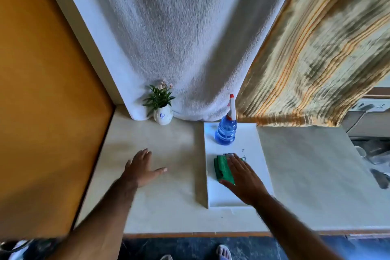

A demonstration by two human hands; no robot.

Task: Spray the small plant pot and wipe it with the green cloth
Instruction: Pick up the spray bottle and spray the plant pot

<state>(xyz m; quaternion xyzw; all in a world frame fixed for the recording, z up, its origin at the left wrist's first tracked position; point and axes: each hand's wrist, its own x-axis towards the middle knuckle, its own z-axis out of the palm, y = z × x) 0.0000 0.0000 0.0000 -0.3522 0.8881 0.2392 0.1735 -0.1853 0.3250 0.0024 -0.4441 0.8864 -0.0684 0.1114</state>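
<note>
A small white plant pot (pixel 163 116) with green leaves and pale pink flowers stands at the back of the table, against a hanging white towel. A blue spray bottle (pixel 225 131) with a white and red nozzle stands upright on a white board. In front of it lies a folded green cloth (pixel 222 168). My right hand (pixel 242 177) is flat with fingers apart, over the cloth's right part, and grips nothing. My left hand (pixel 141 168) hovers open above the bare table, well in front of the pot.
The white board (pixel 249 143) lies on the pale table (pixel 168 207). An orange panel (pixel 42 112) walls the left side. A striped curtain (pixel 316 59) hangs at back right. The table's front edge (pixel 190 234) runs just above my feet.
</note>
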